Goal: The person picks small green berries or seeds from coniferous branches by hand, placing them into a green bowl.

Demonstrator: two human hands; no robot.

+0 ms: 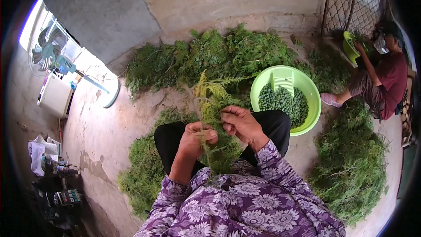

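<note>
A feathery evergreen branch (pixel 209 94) with yellow-green tips stands upright in front of my lap. My left hand (pixel 198 138) is closed around its thin stem, thumb on top. Beside the foliage, my right hand (pixel 241 123) has its fingertips pinched together against the sprigs; what lies between them is too small to make out. Just past my right knee sits a lime-green basin (pixel 315 105) with a ridged panel on its inner wall. Many small, round, grey-green cones (pixel 283 105) lie in it.
Heaps of cut evergreen branches lie ahead (pixel 210 52), at left (pixel 147 173) and at right (pixel 351 162). At the far right, another person (pixel 388 74) sits with a green basin (pixel 351 48). A fan (pixel 52 52) stands left, near a white box (pixel 56 94).
</note>
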